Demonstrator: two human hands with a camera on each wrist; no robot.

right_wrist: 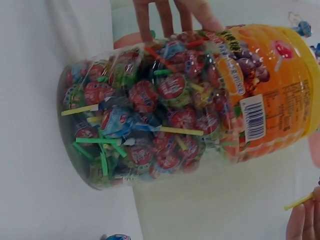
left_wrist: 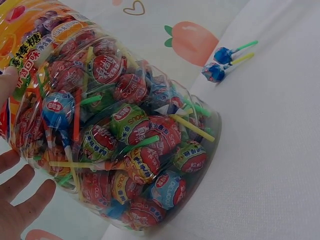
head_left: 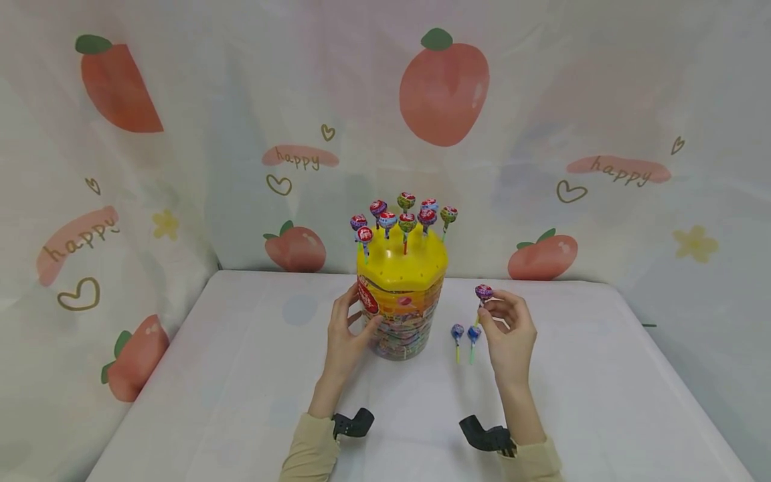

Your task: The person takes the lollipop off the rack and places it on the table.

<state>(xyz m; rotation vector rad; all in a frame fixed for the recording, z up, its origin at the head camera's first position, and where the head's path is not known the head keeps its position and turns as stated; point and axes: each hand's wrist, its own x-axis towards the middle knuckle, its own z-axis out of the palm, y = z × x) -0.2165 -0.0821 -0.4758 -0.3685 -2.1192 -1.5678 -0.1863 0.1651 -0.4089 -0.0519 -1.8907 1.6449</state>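
A clear jar packed with wrapped lollipops stands upright on the table, under a yellow lid. Several lollipops stick up from that lid, heads upward. My left hand holds the jar's left side, thumb on the front and fingers round toward the back. To the right of the jar, my right hand pinches a purple-wrapped lollipop by its stick, head up. The right wrist view shows only its yellow stick at the fingertips. Two blue-wrapped lollipops lie between the jar and that hand.
A white cloth covers the table, whose back edge meets a printed backdrop with peaches and hearts. Black wrist cameras are strapped to both forearms.
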